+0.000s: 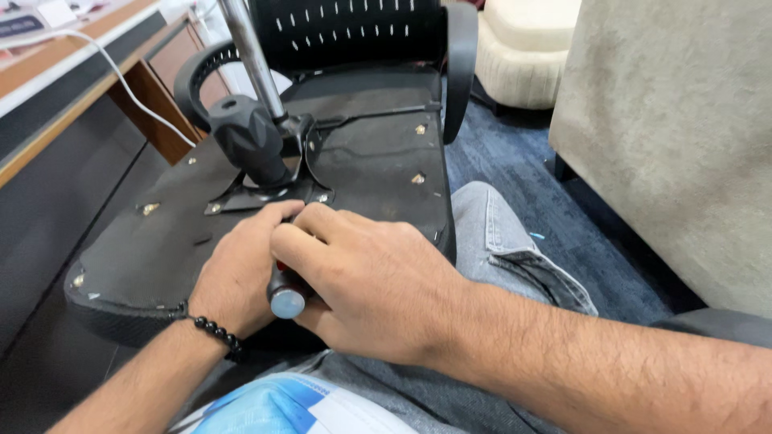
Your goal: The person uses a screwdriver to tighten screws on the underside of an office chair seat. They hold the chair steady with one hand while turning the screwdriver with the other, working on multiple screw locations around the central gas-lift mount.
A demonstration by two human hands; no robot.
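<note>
An office chair lies overturned, the black underside of its seat [378,161] facing up. A black mechanism plate [265,189] is bolted there, with a black knob [245,137] and a chrome gas cylinder [251,60] rising from it. My right hand [370,281] is wrapped around a screwdriver handle [286,299], black and red with a grey end cap. The tool's tip is hidden under my fingers near the plate's front edge. My left hand [241,269], with a black bead bracelet at the wrist, rests beside the handle and steadies it on the seat.
A wooden desk [72,72] with a white cable [121,76] stands at the left. A beige sofa [667,137] fills the right, a cream pouf [523,52] behind it. Blue carpet [515,169] lies between. My grey-jeaned knee [498,241] touches the seat edge. Several screws dot the underside.
</note>
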